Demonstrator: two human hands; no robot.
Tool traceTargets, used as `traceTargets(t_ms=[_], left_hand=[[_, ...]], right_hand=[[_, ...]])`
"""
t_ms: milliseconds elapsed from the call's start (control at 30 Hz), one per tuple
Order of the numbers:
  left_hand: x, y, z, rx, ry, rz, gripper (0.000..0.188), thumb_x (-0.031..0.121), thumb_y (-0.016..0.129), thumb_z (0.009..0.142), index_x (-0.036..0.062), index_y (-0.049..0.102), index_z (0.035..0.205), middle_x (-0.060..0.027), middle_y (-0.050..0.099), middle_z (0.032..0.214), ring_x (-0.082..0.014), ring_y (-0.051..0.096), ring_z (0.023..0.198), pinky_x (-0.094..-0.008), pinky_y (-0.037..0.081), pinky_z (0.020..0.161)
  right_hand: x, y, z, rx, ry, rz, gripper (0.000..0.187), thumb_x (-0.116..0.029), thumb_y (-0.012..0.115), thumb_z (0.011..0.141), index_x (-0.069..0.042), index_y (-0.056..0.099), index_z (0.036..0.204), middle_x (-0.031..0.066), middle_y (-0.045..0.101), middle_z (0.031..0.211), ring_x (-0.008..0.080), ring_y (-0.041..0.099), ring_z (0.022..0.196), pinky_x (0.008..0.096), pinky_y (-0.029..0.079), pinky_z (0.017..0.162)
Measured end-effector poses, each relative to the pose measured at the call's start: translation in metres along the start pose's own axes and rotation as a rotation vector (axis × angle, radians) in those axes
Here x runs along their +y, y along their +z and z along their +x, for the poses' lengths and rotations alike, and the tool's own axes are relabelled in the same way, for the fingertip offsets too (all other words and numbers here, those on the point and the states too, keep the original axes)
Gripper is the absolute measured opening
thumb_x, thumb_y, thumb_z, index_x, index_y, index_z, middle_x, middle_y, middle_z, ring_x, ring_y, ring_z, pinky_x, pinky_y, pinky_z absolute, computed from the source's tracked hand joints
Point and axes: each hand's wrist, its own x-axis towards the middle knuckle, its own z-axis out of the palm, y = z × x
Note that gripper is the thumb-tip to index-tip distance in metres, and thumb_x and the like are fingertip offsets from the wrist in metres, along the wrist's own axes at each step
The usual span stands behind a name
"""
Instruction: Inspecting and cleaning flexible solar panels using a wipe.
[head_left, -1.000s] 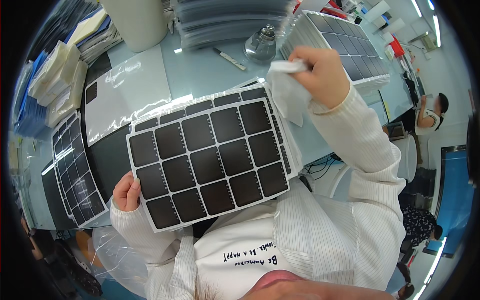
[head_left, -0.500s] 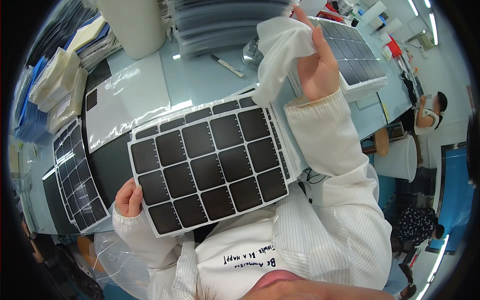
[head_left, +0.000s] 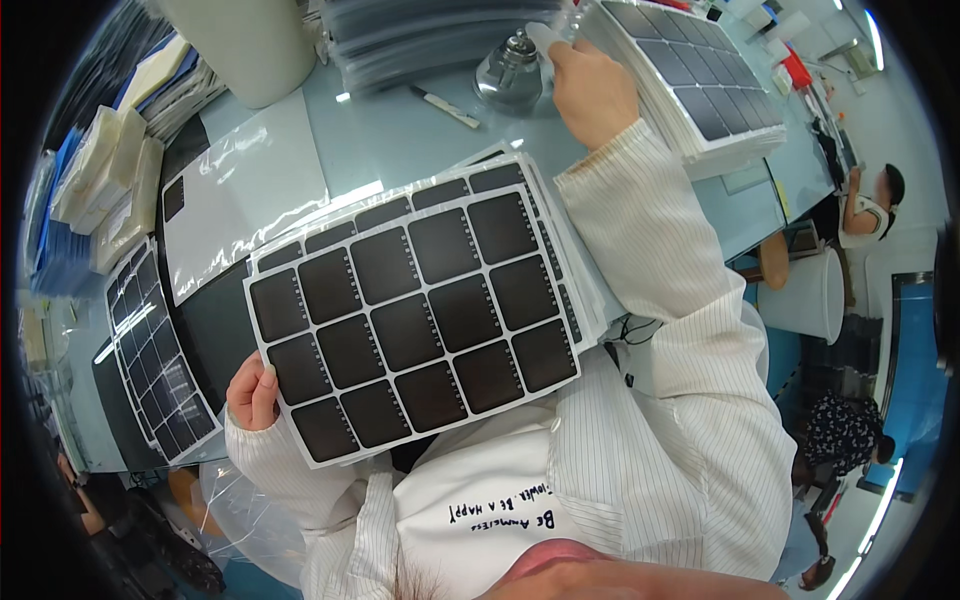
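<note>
A sheet of black square labels with white borders (head_left: 405,297) lies tilted on top of a stack of similar sheets, close in front of me. My left hand (head_left: 253,393) is closed on its left edge, thumb on top. Beyond the stack, my right hand (head_left: 597,95) has its fingers bent around a white cloth (head_left: 543,40), most of which the hand hides. Right beside that cloth stands a clear glass bottle with a metal top (head_left: 509,78); whether the cloth touches the top I cannot tell.
A thick stack of label sheets (head_left: 700,75) stands right of my right hand. A cutter-like pen (head_left: 445,106) and a glossy white sheet (head_left: 250,190) lie farther left. Another label sheet (head_left: 155,350) rests at far left, below packed bundles (head_left: 105,190). Other people are at the right.
My right hand has swung down and left to the bottle, turning its back up and gathering the white cloth. The bottle now shows more fully. My left hand keeps its grip.
</note>
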Motion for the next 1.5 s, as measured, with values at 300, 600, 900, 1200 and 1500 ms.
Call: traceTargets(t_ms=[300, 600, 900, 1200, 1500], left_hand=[[-0.009, -0.009, -0.004, 0.046, -0.134, -0.032, 0.025, 0.012, 0.046, 0.086, -0.0014, 0.044, 0.065, -0.0102, 0.056, 0.089, -0.0118, 0.046, 0.073, -0.0242, 0.036, 0.068], [-0.024, -0.028, -0.009, 0.01, -0.17, -0.008, 0.025, 0.013, 0.045, 0.086, 0.0, 0.045, 0.064, -0.0102, 0.055, 0.089, -0.0129, 0.047, 0.077, -0.0246, 0.034, 0.073], [-0.014, -0.022, -0.008, 0.039, -0.275, -0.008, 0.028, 0.016, 0.047, 0.085, 0.0016, 0.042, 0.062, -0.0079, 0.053, 0.083, -0.0127, 0.046, 0.073, -0.0253, 0.034, 0.071], [-0.019, -0.029, -0.01, 0.026, -0.222, -0.008, 0.029, 0.015, 0.046, 0.085, 0.002, 0.039, 0.06, -0.0102, 0.054, 0.085, -0.0151, 0.047, 0.076, -0.0277, 0.035, 0.075], [-0.024, -0.032, -0.013, 0.022, -0.173, 0.005, 0.028, 0.016, 0.047, 0.084, 0.0009, 0.042, 0.061, -0.0144, 0.057, 0.096, -0.0179, 0.052, 0.085, -0.0291, 0.036, 0.081]], right_hand=[[-0.016, -0.003, 0.005, -0.146, 0.011, -0.187, 0.03, -0.015, 0.048, 0.08, -0.014, 0.061, 0.107, 0.0137, 0.061, 0.081, 0.0296, 0.063, 0.067, 0.0387, 0.05, 0.058], [-0.012, 0.001, 0.007, -0.135, -0.027, -0.204, 0.02, -0.014, 0.047, 0.081, -0.009, 0.063, 0.093, 0.0138, 0.061, 0.079, 0.0258, 0.063, 0.067, 0.0373, 0.05, 0.057], [-0.024, -0.05, -0.087, -0.108, -0.439, 0.265, 0.016, -0.003, 0.054, 0.071, -0.01, 0.06, 0.085, 0.0082, 0.046, 0.065, 0.0237, 0.053, 0.054, 0.0342, 0.042, 0.046], [-0.038, -0.051, -0.106, -0.243, -0.582, 0.109, 0.047, -0.012, 0.06, 0.069, -0.021, 0.06, 0.115, 0.0023, 0.037, 0.059, 0.0134, 0.045, 0.046, 0.027, 0.035, 0.041], [-0.037, -0.06, -0.104, -0.284, -0.541, 0.069, 0.036, -0.013, 0.06, 0.07, -0.014, 0.064, 0.105, 0.0029, 0.04, 0.059, 0.0141, 0.046, 0.047, 0.0265, 0.036, 0.041]])
